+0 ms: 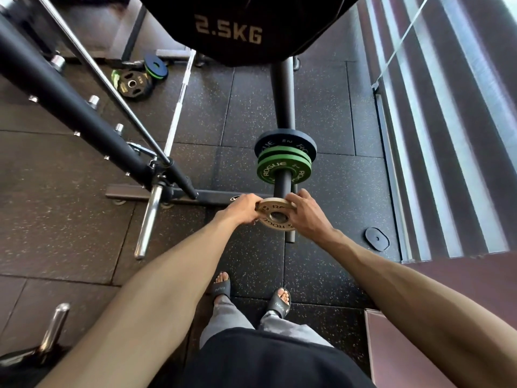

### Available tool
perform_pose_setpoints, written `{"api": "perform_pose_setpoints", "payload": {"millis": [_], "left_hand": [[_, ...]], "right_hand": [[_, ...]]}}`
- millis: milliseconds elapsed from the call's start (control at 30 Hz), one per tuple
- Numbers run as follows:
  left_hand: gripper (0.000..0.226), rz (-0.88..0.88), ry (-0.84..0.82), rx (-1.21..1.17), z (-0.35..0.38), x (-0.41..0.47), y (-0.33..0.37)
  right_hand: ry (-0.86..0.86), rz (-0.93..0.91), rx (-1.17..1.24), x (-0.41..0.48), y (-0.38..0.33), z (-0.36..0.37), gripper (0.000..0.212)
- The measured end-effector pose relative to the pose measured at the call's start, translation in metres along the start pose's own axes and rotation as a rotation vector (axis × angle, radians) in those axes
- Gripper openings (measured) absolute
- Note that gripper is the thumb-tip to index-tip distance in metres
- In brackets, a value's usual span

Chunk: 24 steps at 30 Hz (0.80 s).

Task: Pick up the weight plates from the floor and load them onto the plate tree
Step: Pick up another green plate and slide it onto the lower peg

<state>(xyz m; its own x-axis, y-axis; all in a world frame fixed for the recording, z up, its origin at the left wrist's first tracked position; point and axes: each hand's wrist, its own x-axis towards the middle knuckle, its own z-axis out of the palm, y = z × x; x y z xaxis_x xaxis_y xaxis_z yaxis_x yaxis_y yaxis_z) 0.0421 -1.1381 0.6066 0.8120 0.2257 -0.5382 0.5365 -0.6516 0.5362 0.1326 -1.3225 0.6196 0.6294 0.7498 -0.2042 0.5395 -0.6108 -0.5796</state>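
Observation:
A small tan Rogue weight plate [272, 221] is held between my left hand [244, 207] and my right hand [303, 212], each gripping one edge. It sits at the near end of a black peg [283, 182] of the plate tree, hole facing me. Further along the same peg sit two green Rogue plates [270, 170] and a dark blue plate [285, 141] behind them. A big black 2.5KG plate [237, 26] hangs close above at the top of the view.
Loose plates, black, green and blue [140, 79], lie on the rubber floor at far left. A black rack upright [70, 107] and chrome bar [148, 219] cross the left. A small black disc [377, 238] lies at right near the window rail. My sandalled feet stand below.

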Motion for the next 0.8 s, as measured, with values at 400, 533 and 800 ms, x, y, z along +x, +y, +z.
{"api": "perform_pose_setpoints", "payload": {"millis": [400, 533, 800], "left_hand": [[0.022, 0.006, 0.408, 0.223, 0.001, 0.022, 0.029], [0.026, -0.021, 0.488, 0.187, -0.008, 0.037, 0.039], [0.019, -0.082, 0.486, 0.131, -0.027, 0.037, 0.033]], "right_hand": [[0.103, 0.018, -0.245, 0.024, 0.010, -0.018, 0.020], [0.153, 0.072, -0.289, 0.048, 0.010, -0.026, 0.021], [0.238, -0.144, -0.454, 0.064, -0.011, -0.039, 0.032]]}}
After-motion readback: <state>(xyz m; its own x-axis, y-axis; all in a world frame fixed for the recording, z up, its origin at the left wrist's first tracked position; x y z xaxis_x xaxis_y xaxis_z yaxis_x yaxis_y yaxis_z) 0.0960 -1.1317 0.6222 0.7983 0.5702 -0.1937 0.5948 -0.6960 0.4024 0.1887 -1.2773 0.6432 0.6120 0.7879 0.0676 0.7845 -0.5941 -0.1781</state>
